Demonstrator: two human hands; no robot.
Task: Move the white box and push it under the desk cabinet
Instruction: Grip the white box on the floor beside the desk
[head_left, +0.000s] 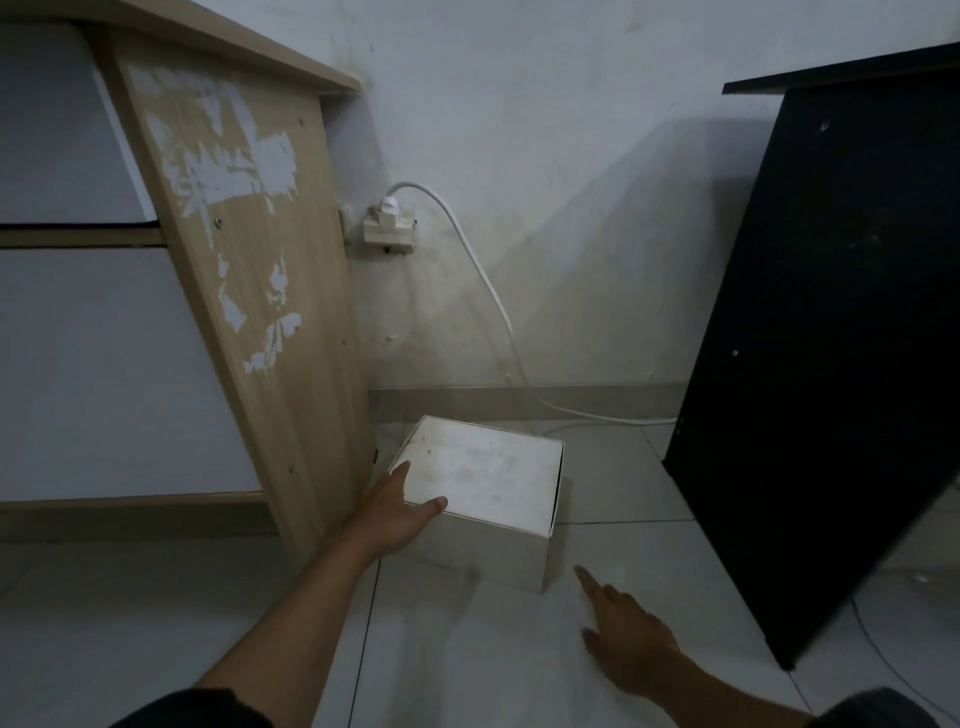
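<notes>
The white box (488, 478) sits on the tiled floor between two pieces of furniture, close to the wall. My left hand (395, 512) grips its near left corner, thumb on the lid and fingers along the left side. My right hand (626, 636) hovers over the floor to the right of the box, index finger stretched toward it, touching nothing. The wooden desk cabinet (270, 291) stands at the left, its side panel right beside the box, with white drawer fronts (93, 374) and a low gap beneath them.
A black panel (831, 332) of another piece of furniture stands at the right. A wall socket (389, 228) holds a plug, and its white cable (498, 301) runs down the wall and along the floor behind the box.
</notes>
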